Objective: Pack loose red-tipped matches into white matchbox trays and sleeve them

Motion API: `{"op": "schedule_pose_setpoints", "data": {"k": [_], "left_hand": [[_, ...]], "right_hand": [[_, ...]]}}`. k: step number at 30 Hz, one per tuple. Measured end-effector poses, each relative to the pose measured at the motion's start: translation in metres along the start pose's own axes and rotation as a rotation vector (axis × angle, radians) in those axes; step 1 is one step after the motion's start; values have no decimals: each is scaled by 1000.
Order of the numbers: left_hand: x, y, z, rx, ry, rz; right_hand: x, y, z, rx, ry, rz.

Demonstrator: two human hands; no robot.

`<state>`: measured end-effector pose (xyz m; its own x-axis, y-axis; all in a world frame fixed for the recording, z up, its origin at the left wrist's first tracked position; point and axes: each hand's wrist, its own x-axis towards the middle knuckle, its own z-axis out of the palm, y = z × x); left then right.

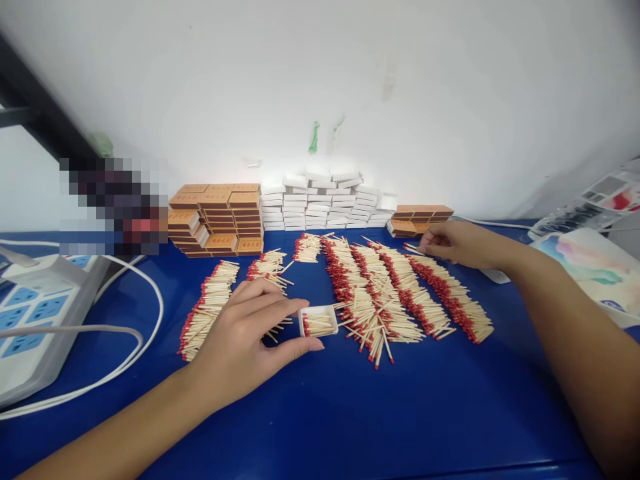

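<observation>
My left hand [253, 327] holds a small white matchbox tray [319, 331] between thumb and fingers, low over the blue table. Several matches with red heads lie inside the tray. At the back right, my right hand [443, 243] is closed in a pinch, its fingertips at a few matches [413, 249]. Just behind those fingers are orange matchboxes [420, 213]. Long rows of matches [345, 270] spread between my hands, and a loose heap [370, 320] lies just right of the tray. Another row of matches [210, 303] is partly hidden by my left hand.
Stacked white trays [320, 207] stand against the wall, beside a pile of orange matchboxes [220, 207]. A power strip [30, 313] with white cables [155, 287] sits at left. A package with a coloured pattern [585, 267] lies at right on the blue table [350, 413].
</observation>
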<state>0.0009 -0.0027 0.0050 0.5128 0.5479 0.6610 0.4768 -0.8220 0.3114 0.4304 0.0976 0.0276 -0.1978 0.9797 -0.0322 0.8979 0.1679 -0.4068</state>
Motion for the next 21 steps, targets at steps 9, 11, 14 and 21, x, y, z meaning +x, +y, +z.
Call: {"op": "schedule_pose_setpoints", "data": {"k": [9, 11, 14, 21], "left_hand": [[0, 0, 0, -1, -5, 10], [0, 0, 0, -1, -7, 3], [0, 0, 0, 2, -5, -2], [0, -1, 0, 0, -13, -3]], "right_hand": [[3, -1, -2, -121, -104, 79], [3, 2, -1, -135, -89, 73], [5, 8, 0, -127, -51, 50], [7, 5, 4, -134, -93, 60]]}}
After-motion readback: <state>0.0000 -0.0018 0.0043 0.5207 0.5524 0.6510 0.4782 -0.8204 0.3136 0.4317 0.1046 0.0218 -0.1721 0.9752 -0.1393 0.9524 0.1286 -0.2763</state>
